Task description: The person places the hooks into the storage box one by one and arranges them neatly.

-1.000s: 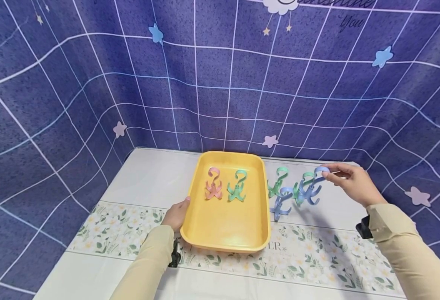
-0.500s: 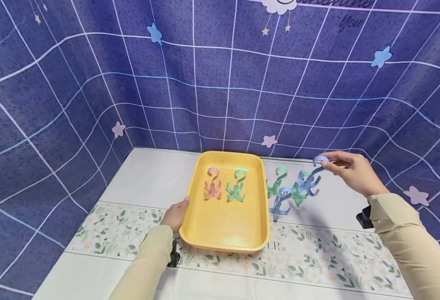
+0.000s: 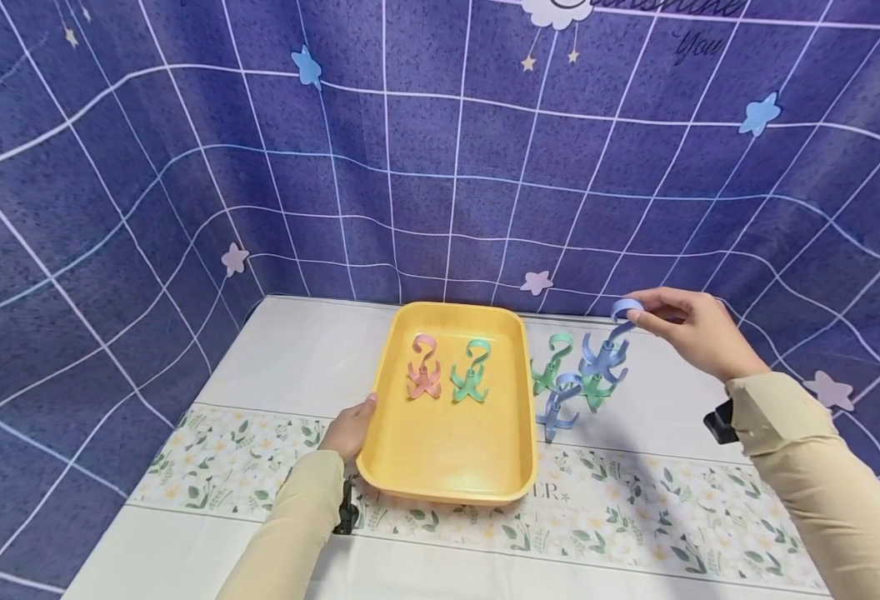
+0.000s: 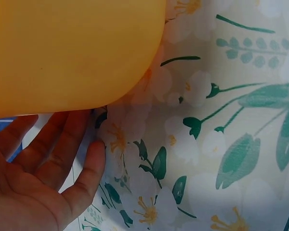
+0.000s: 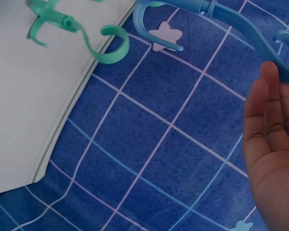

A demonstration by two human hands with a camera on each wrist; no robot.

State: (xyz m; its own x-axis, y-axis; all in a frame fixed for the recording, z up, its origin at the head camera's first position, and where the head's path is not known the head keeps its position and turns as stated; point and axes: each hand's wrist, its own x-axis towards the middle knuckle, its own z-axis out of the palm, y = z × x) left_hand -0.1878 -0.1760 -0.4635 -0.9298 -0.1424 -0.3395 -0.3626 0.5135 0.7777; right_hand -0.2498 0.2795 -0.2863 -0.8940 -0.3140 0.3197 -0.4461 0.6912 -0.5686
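Note:
My right hand pinches a blue multi-claw hanger hook by the end of its curved top. The claws hang down, overlapping a green hook on the table in the head view. In the right wrist view, thumb and fingers meet on the curve of the blue hook. My left hand holds the left side of a yellow tray, thumb at the rim; its fingers reach the tray's underside in the left wrist view. Inside the tray lie a pink hook and a green hook, side by side.
Just right of the tray, another green hook and a second blue hook lie on the white table. A floral band runs across the tabletop. Behind stands a blue gridded curtain.
My right hand has lifted the blue hook higher and carried it a little left, toward the tray. My left hand and the hooks in the tray keep their places.

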